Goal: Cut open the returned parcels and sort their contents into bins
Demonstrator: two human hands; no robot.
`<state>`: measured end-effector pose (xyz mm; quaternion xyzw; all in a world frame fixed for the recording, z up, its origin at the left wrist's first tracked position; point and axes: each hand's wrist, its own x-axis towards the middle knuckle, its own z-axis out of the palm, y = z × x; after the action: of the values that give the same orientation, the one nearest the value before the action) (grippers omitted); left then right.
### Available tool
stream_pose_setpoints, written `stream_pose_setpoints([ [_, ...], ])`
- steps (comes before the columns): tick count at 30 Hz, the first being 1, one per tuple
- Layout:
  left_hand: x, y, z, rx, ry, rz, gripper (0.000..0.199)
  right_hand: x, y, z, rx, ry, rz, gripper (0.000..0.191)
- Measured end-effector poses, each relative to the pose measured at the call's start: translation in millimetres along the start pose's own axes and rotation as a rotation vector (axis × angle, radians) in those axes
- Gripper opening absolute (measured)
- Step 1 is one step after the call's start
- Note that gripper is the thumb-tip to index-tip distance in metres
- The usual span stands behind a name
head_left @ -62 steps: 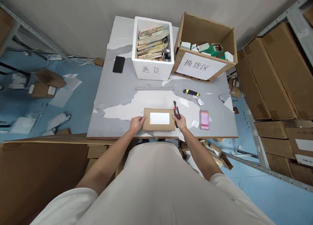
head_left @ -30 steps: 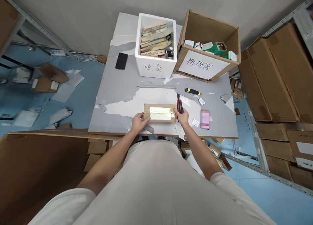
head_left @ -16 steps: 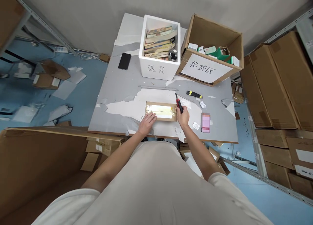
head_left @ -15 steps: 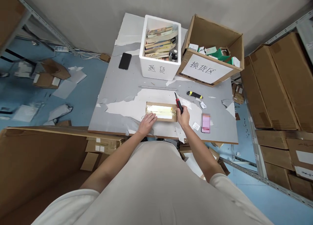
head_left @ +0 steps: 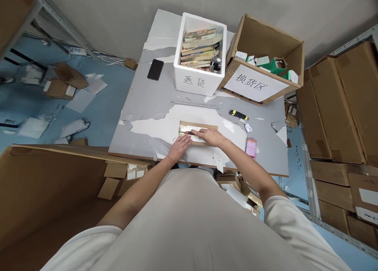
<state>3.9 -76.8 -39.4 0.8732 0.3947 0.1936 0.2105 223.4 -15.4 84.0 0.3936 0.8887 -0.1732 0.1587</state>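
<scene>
A small taped cardboard box (head_left: pixel 198 139) lies near the table's front edge. My left hand (head_left: pixel 178 147) rests on its near left corner, fingers stretched out and lying on the surface. Over the box's top reaches my right hand (head_left: pixel 211 137), closed around a red and black utility knife (head_left: pixel 189 133). The knife points left, its tip close to the tape at the box's left end and just beyond my left fingers. Most of its handle is hidden under my right hand. Whether the blade touches the tape, I cannot tell.
Behind are a white foam box (head_left: pixel 199 84) of books and a cardboard carton (head_left: pixel 262 94) holding small boxes. A phone (head_left: pixel 155 69), a yellow-black cutter (head_left: pixel 239 114), crumpled paper (head_left: pixel 248 127) and a pink item (head_left: pixel 251 148) lie on the table (head_left: pixel 138 86). A large open carton (head_left: pixel 53 176) stands left.
My right hand has moved left with the utility knife, from the box's right end to over its top. The knife now points left. My left hand stays on the box.
</scene>
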Motion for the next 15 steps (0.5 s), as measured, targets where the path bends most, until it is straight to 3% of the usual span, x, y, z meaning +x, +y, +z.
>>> stream_pose_setpoints([
  [8,-1,0,-2.3,0.001,-0.014,-0.004,0.046,-8,-11,-7,-0.143,-0.077,0.091,0.063],
  [15,0,1,-2.7,0.008,-0.024,-0.059,0.049,-79,29,-6,-0.16,-0.123,0.255,0.067],
])
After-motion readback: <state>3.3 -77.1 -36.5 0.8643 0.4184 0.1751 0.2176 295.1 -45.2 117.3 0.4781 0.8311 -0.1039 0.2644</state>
